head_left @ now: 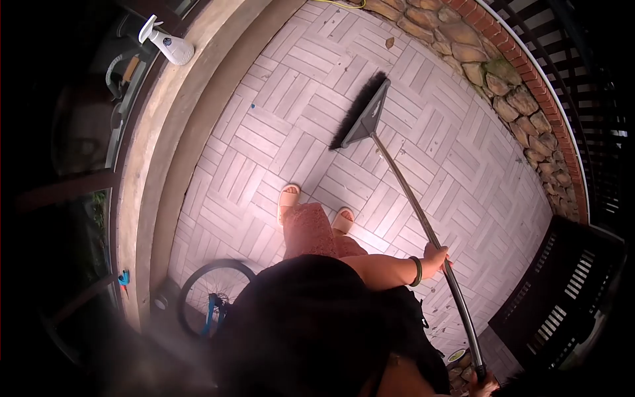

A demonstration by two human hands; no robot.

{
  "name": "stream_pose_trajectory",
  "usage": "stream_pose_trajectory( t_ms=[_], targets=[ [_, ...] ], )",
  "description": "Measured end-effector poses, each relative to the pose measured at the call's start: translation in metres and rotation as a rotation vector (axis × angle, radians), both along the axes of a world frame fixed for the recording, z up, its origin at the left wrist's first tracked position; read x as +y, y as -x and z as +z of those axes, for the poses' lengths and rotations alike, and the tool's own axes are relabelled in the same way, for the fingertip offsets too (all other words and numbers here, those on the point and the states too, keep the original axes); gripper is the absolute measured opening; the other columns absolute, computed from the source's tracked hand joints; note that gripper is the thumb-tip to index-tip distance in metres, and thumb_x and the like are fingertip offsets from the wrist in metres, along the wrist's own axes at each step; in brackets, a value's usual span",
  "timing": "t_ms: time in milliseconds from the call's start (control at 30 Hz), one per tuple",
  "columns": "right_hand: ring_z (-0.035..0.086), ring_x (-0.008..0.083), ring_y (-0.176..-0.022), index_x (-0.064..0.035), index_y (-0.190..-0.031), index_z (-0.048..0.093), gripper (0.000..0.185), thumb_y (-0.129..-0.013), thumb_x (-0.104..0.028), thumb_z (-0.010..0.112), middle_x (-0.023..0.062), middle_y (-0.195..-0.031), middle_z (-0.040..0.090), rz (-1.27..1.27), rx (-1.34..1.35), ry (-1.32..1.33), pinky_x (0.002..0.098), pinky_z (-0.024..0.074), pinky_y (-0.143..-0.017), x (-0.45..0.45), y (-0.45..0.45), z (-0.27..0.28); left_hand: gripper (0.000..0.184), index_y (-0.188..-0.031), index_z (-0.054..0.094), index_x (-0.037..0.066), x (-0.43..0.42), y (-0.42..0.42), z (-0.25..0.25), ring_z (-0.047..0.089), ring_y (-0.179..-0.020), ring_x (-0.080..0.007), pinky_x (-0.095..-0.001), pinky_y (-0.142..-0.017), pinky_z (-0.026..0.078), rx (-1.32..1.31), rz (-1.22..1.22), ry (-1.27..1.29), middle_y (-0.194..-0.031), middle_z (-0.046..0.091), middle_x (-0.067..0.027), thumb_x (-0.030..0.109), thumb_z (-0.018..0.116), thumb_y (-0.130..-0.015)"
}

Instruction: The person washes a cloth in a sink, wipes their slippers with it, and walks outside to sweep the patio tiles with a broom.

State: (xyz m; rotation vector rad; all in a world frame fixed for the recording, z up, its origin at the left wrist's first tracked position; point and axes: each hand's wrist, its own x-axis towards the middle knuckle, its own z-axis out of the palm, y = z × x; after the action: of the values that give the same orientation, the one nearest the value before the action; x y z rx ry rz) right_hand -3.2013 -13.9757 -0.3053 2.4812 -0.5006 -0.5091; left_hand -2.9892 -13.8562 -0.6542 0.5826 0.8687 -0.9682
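Note:
A broom with a grey head and dark bristles (364,112) rests on the tiled floor (264,159), ahead of the person's feet. Its long metal handle (417,208) slants down to the lower right. My left hand (436,259), below a dark bracelet on the wrist, is wrapped round the middle of the handle. At the handle's end, near the bottom edge of the view, my right hand (484,385) grips it, partly cut off by the frame.
A white spray bottle (169,43) stands on the ledge (149,159) at left. A bicycle wheel (215,298) is at lower left. Stone edging (522,106) curves along the right, with a dark slatted object (562,291) below it. Small leaves lie on the floor.

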Motion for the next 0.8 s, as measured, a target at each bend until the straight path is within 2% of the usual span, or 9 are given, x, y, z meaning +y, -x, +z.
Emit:
stream_pose_trajectory(
  t_ms=[133,167,300,400,567,600,667,700,800],
  targets=[
    [0.051,0.0363,-0.047,-0.0059,-0.059,0.045,0.049,-0.060,-0.049,0.069,0.0139,-0.052,0.049,0.171,-0.044,-0.199,0.0429,0.0389,-0.043,0.034,-0.139,-0.067,0.019,-0.088,0.036,-0.005,0.110,-0.112,-0.033,0.057,-0.053,-0.0274,-0.0409,-0.050,0.054,-0.072,0.237,-0.221,-0.076,0.047,-0.0127,0.008,0.048,-0.082],
    [0.053,0.0291,-0.042,-0.0085,-0.060,0.043,0.056,-0.064,-0.062,0.059,0.0098,-0.049,0.050,0.256,-0.024,-0.238,0.0377,0.0415,-0.039,0.041,-0.175,-0.094,0.020,-0.088,0.037,-0.005,0.148,-0.146,-0.047,0.057,-0.055,-0.0272,-0.0403,-0.050,0.054,-0.095,0.263,-0.285,-0.079,0.047,-0.0127,0.009,0.048,-0.082],
    [0.056,0.0250,-0.048,-0.0078,-0.065,0.048,0.046,-0.068,-0.051,0.062,0.0077,-0.052,0.053,0.331,0.038,-0.447,0.0341,0.0438,-0.045,0.164,-0.348,-0.163,0.017,-0.069,0.041,0.003,0.306,-0.258,-0.165,0.053,-0.056,-0.0212,-0.0360,-0.056,0.051,-0.141,0.318,-0.394,-0.063,0.046,-0.0089,0.014,0.043,-0.082],
    [0.056,0.0249,-0.047,-0.0084,-0.066,0.049,0.043,-0.067,-0.049,0.064,0.0070,-0.052,0.054,0.258,0.056,-0.469,0.0345,0.0421,-0.045,0.178,-0.398,-0.171,0.017,-0.069,0.039,0.003,0.317,-0.293,-0.205,0.049,-0.055,-0.0205,-0.0356,-0.057,0.052,-0.084,0.295,-0.354,-0.061,0.042,-0.0082,0.013,0.042,-0.082],
    [0.052,0.0323,-0.046,-0.0072,-0.064,0.049,0.046,-0.058,-0.046,0.072,0.0109,-0.050,0.051,0.046,0.099,-0.205,0.0406,0.0405,-0.047,0.130,-0.337,-0.061,0.019,-0.092,0.036,-0.003,0.169,-0.259,-0.082,0.055,-0.057,-0.0279,-0.0437,-0.055,0.056,0.166,0.061,-0.254,-0.076,0.045,-0.0113,0.008,0.047,-0.080],
    [0.055,0.0317,-0.059,-0.0078,-0.066,0.052,0.043,-0.054,-0.043,0.074,0.0099,-0.056,0.054,-0.168,0.099,-0.156,0.0433,0.0406,-0.058,0.120,-0.317,-0.031,0.020,-0.093,0.036,-0.002,0.142,-0.257,-0.053,0.058,-0.061,-0.0285,-0.0434,-0.056,0.056,0.220,-0.031,-0.143,-0.077,0.045,-0.0109,0.008,0.047,-0.080],
    [0.053,0.0313,-0.053,-0.0078,-0.067,0.053,0.039,-0.058,-0.040,0.073,0.0101,-0.054,0.053,0.193,-0.234,0.083,0.0417,0.0412,-0.051,0.036,-0.186,-0.019,0.020,-0.093,0.035,-0.001,0.090,-0.252,-0.029,0.058,-0.061,-0.0283,-0.0419,-0.056,0.056,0.286,-0.132,0.074,-0.076,0.046,-0.0106,0.007,0.048,-0.081],
    [0.052,0.0298,-0.049,-0.0100,-0.064,0.053,0.039,-0.059,-0.045,0.071,0.0083,-0.052,0.052,0.035,0.039,0.151,0.0404,0.0409,-0.047,0.098,-0.261,0.054,0.019,-0.093,0.035,-0.001,0.073,-0.260,-0.010,0.058,-0.060,-0.0278,-0.0416,-0.056,0.056,0.248,-0.182,0.120,-0.075,0.046,-0.0103,0.007,0.048,-0.081],
    [0.048,0.0252,-0.036,-0.0166,-0.057,0.054,0.044,-0.062,-0.059,0.065,0.0031,-0.046,0.049,-0.030,0.184,0.208,0.0362,0.0400,-0.036,0.157,-0.368,0.108,0.017,-0.090,0.034,0.000,0.044,-0.288,0.055,0.058,-0.058,-0.0260,-0.0405,-0.055,0.056,0.166,-0.254,0.190,-0.074,0.047,-0.0094,0.008,0.047,-0.082]
  ],
)
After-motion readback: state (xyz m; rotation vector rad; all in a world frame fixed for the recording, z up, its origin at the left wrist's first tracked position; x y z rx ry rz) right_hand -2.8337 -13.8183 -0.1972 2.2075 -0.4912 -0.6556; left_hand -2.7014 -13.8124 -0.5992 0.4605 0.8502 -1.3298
